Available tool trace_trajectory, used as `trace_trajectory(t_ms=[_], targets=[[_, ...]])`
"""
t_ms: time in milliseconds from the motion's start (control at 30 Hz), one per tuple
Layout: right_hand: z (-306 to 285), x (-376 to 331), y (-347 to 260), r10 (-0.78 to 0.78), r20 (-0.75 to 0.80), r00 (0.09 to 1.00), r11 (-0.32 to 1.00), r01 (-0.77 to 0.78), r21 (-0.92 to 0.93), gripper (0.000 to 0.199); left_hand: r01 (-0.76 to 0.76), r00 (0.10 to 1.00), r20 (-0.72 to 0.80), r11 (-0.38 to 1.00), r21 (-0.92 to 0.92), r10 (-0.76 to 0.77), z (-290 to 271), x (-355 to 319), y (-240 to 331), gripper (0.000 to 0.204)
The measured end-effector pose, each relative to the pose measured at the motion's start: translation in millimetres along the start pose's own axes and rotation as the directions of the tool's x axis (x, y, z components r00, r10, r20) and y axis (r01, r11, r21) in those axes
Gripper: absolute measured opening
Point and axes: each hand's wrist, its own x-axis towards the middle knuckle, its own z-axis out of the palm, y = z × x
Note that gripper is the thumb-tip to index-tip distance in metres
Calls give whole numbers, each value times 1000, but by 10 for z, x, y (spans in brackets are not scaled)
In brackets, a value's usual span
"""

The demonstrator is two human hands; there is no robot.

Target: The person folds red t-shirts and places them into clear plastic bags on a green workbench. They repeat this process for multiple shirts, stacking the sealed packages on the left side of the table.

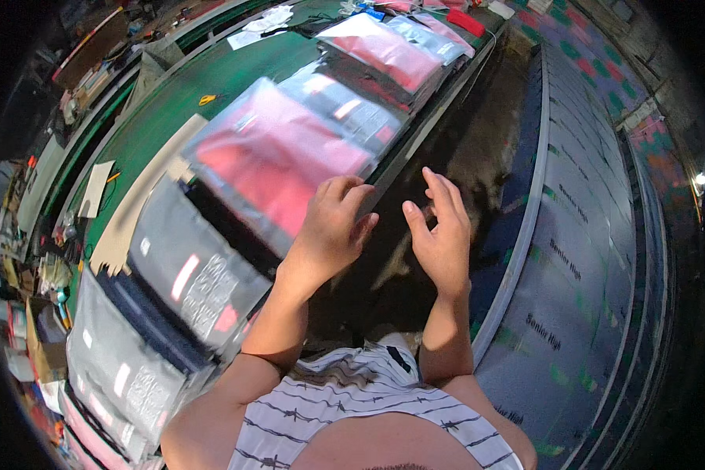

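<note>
My left hand (333, 223) hovers at the near edge of a package of red folded fabric in a clear plastic bag (282, 153). Its fingers are loosely bent, the thumb stands apart, and nothing shows in the grasp; whether it touches the bag I cannot tell. Across a small gap, my right hand (442, 235) is raised over the dark floor, empty, with thumb and fingers spread. Left of my left forearm lies a stack of grey printed plastic packages (196, 266), with another grey package (121, 372) nearer to me. Behind the red package rests a greyish bagged one (348, 110).
The packages lie along a long green table (160, 117). On it are a brown cardboard strip (145, 204) and yellow-handled snips (207, 100). At its far end are more bagged stacks (384, 51) and white scraps (262, 27). A grey sheet-covered surface (572, 274) runs along my right.
</note>
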Motion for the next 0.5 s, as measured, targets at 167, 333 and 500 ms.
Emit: trace_trajectory(t_ms=[167,333,500], targets=[[-411,1090,1174,-95,18,995,995,95,-38,50,-59,997,-35,995,84,62,989,1342,-13,40],[-1084,2036,2181,-42,6,999,993,42,-111,45,-26,1000,1,999,33,26,1882,2408,84,41],[-1360,2808,2998,-23,-13,1000,999,22,-45,45,-25,999,36,999,29,24,2471,3414,116,41]])
